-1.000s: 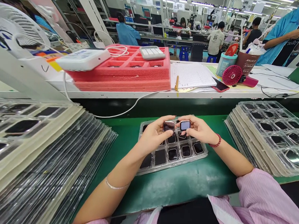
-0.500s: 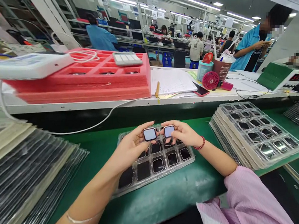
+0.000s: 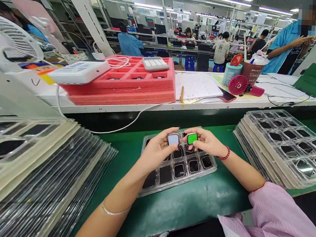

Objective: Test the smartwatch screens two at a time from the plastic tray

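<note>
Between the fingers of my left hand (image 3: 156,145) is a smartwatch without a strap (image 3: 173,139), its screen lit pale white, with the thumb on the screen's lower edge. My right hand (image 3: 209,142) grips a second smartwatch (image 3: 192,138) whose screen glows bright green; the thumb rests at its lower corner. Both watches are held up side by side, a small space apart, screens facing me. Below them a clear plastic tray (image 3: 181,182) lies on the green mat, with dark-screened watches in several of its pockets. My hands hide part of its far side.
Stacked clear trays stand at left (image 3: 73,170) and right (image 3: 254,148). A white shelf edge (image 3: 201,106) runs behind, carrying red foam trays (image 3: 122,100), papers (image 3: 196,87), a phone (image 3: 227,95), a pink fan (image 3: 238,85) and cups. A white cable (image 3: 131,124) hangs down. Other people are beyond.
The right watch's screen has turned from pale white to green. My left thumb has moved onto the left watch's screen. The whole view has swung left, bringing a white fan into sight.
</note>
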Demonstrator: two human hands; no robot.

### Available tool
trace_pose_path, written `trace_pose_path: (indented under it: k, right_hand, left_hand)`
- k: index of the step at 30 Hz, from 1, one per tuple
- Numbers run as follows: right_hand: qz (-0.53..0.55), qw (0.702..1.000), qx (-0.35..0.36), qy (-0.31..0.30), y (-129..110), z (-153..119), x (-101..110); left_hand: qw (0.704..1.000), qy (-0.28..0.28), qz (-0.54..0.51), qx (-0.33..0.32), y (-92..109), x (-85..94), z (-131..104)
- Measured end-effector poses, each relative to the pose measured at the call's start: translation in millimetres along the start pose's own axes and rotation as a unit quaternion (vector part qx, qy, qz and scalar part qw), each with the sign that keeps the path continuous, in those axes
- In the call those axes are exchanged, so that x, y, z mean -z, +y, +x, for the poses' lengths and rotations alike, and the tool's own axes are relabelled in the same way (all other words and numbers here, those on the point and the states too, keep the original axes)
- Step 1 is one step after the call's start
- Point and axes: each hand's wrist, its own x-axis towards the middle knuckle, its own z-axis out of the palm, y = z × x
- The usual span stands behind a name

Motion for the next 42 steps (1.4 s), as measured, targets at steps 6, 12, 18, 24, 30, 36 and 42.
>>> trace_pose_path:
  k: [6,12,18,24,30,36,42]
  right_hand:
    - [-0.009,1.0,0.0,0.002,-0.9,-0.5,-1.4]
    - [-0.026,0.999,0.02,0.011,-1.3,-2.2,-2.8]
    - [-0.027,1.0,0.014,-0.003,-3.9,-4.0,-3.4]
    - [-0.027,1.0,0.009,-0.003,-2.8,-1.8,-0.4]
    - [-0.005,1.0,-0.009,-0.009,-5.5,-2.1,2.5]
    - [0.005,1.0,0.014,0.018,-7.0,-2.8,0.1]
    - [-0.022,0.999,0.031,0.03,-6.6,-2.8,0.3]
  left_hand:
    - [1.0,-0.003,-0.002,-0.011,0.6,-0.5,-1.9]
    - [1.0,-0.004,0.006,-0.009,1.5,-1.7,-3.0]
    - [1.0,0.014,0.0,-0.006,-0.5,-2.7,-2.7]
    - [1.0,0.02,-0.001,-0.004,0.5,-3.3,-2.2]
    - [1.0,0.013,0.013,-0.002,4.6,-2.2,-3.5]
    - [1.0,0.007,-0.012,0.011,2.9,-1.0,-2.5]
    - [0.999,0.005,-0.04,0.009,4.7,-2.1,-3.1]
